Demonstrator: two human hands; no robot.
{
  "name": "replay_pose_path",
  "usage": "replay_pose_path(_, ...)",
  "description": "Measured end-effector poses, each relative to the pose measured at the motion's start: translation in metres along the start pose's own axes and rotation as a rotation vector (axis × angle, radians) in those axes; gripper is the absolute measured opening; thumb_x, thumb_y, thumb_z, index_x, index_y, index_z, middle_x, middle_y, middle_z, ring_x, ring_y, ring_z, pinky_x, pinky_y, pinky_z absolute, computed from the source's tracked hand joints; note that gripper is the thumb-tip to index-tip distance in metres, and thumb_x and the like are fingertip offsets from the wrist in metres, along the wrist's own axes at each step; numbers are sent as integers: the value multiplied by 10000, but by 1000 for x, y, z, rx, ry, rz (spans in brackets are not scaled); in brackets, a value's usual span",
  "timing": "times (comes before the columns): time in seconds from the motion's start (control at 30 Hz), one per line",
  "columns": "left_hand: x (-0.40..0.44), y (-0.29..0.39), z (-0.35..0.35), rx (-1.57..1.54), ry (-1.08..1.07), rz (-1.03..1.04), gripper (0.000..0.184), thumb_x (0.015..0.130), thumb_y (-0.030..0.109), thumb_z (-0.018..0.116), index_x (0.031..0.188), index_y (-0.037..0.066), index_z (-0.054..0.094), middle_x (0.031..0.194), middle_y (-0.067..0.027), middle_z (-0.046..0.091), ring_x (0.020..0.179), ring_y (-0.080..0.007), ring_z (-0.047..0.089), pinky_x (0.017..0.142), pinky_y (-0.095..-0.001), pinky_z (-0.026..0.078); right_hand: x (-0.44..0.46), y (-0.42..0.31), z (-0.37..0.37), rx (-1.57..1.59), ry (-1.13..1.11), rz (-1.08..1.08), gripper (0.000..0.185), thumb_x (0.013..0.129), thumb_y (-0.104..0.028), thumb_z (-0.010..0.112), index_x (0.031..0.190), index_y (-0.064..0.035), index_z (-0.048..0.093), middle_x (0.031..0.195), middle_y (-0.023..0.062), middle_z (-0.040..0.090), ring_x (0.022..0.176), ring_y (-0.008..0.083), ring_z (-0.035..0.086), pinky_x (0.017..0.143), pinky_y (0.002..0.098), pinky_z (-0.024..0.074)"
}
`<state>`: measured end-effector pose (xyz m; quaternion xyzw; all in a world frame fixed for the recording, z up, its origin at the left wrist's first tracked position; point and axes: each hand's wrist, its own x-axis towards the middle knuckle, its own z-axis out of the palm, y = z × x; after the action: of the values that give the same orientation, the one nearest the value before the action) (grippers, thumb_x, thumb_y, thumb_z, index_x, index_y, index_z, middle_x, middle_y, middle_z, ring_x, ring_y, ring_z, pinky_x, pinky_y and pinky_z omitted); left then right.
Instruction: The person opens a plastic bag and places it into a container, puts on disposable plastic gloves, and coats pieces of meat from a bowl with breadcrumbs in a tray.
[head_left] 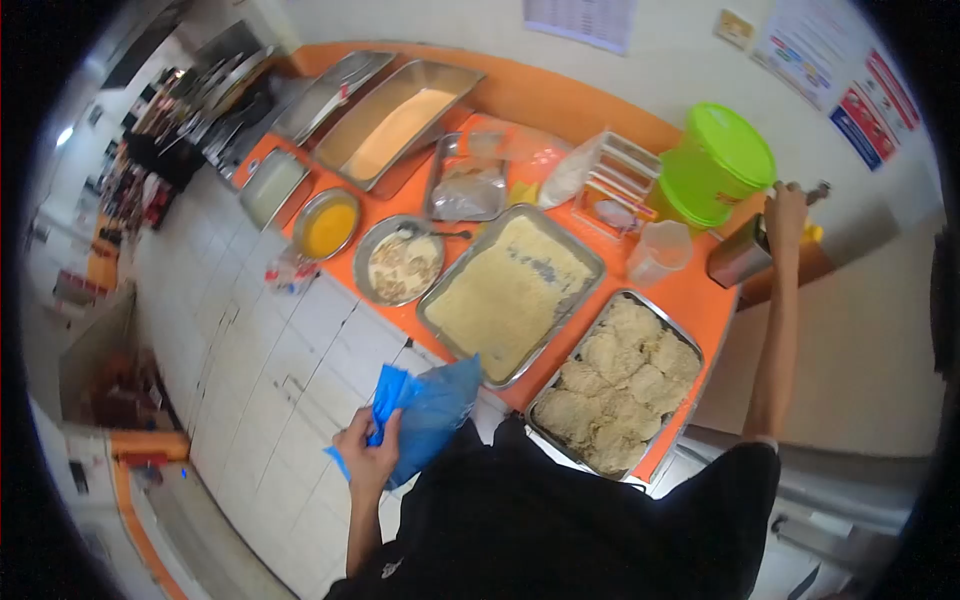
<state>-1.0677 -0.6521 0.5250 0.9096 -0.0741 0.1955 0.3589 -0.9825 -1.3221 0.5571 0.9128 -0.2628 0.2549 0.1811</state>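
My left hand [368, 448] is closed around the gathered top of a blue plastic bag [432, 405], held in front of my body beside the table's near edge. What is in the bag, if anything, cannot be made out. Stretched far to the right, my right hand [787, 212] is at the top of a dark metal container [740, 255] by the wall. Its fingers look curled, and whatever they grip is hidden. Nearest to my body are a tray of breaded pieces [625, 385] and a wide tray of pale yellow crumbs [510, 290].
Along the orange table [400, 318] stand a bowl of pieces in pale batter [405, 262], a bowl of yellow liquid [328, 226], a deep steel pan [400, 125], a clear plastic jug [660, 252], a white rack [618, 180] and a lime-green tub [715, 160]. White tiled floor [230, 320] lies left.
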Motion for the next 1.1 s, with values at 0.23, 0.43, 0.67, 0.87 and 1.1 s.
replay_pose_path(0.23,24,29,2,-158,-98,-52,284,787,103,774,660,36,528,504,14,284,462,-63,259,428,-273,199,-159,-249,-170,1416,-551,-714,652,796,-261,764,1366,-108,487,1347,173,508,1262,327,462,1071,410,351)
replay_pose_path(0.43,29,54,-20,-153,-88,121,228,741,142,819,729,36,619,523,25,360,444,-62,335,425,-240,261,-229,-354,-181,1881,-330,-953,470,757,-132,688,1175,31,547,1190,227,555,1147,375,503,1001,488,374)
replay_pose_path(0.67,23,78,-44,-120,-223,163,408,644,253,885,920,55,660,772,-40,632,611,-159,612,539,-261,476,-282,-326,-218,1840,-290,-771,294,639,-99,629,887,48,572,1055,232,609,966,407,585,874,541,428)
replay_pose_path(0.87,17,81,-53,109,-341,440,441,717,239,790,1120,120,655,1090,-48,674,741,-181,644,593,-269,535,-295,-311,-224,1700,-407,-728,305,630,-104,664,893,38,607,1071,241,620,948,400,605,818,527,462)
replay_pose_path(1.1,25,59,-26,77,-109,743,283,693,108,778,964,122,700,1078,-71,676,821,-216,666,567,-267,551,-290,-319,-236,1550,-465,-665,220,660,-83,663,838,21,585,890,197,630,774,366,607,722,493,462)
